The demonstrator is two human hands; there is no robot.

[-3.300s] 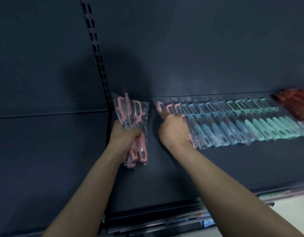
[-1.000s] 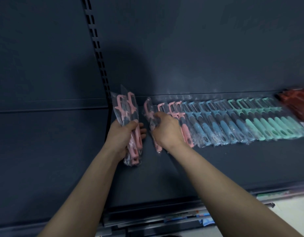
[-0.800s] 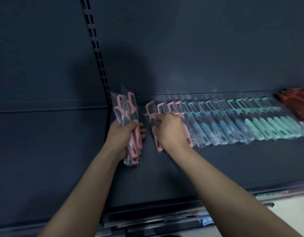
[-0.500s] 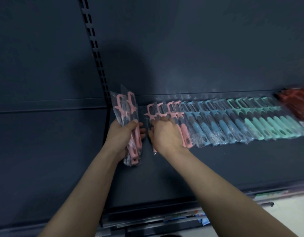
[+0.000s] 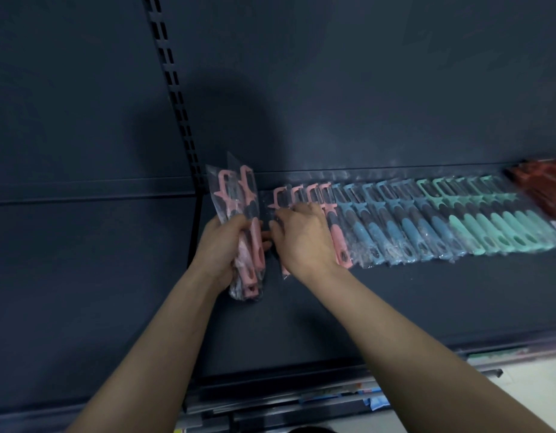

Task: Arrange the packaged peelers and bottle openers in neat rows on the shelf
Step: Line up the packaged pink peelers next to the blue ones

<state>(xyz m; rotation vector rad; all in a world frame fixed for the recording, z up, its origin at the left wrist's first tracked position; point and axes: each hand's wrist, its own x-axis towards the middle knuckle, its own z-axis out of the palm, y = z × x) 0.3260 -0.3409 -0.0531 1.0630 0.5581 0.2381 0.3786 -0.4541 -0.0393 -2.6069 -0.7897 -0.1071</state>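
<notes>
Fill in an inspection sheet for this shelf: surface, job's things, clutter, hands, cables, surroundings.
Surface: dark shelf.
Job's things: pink peelers, blue peelers, green peelers in one overlapping row; red packets, blurred, far right; pink bundle at its left end.
Clutter: nothing seen.
Hands: left hand grips pink bundle; right hand lies on pink peelers, grip unclear.
Cables: nothing seen.
Surroundings: slotted upright, back panel, lower shelf edge.

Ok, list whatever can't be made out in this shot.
Head view:
Red packs, far right: blurred, cut off by the frame edge; their kind is unclear.
Pink peelers in the row: partly covered by the right hand; its grip is hidden too.
Bundle in the left hand: overlapping wrap hides the count.
Lower shelf goods: dark, too small.
</notes>
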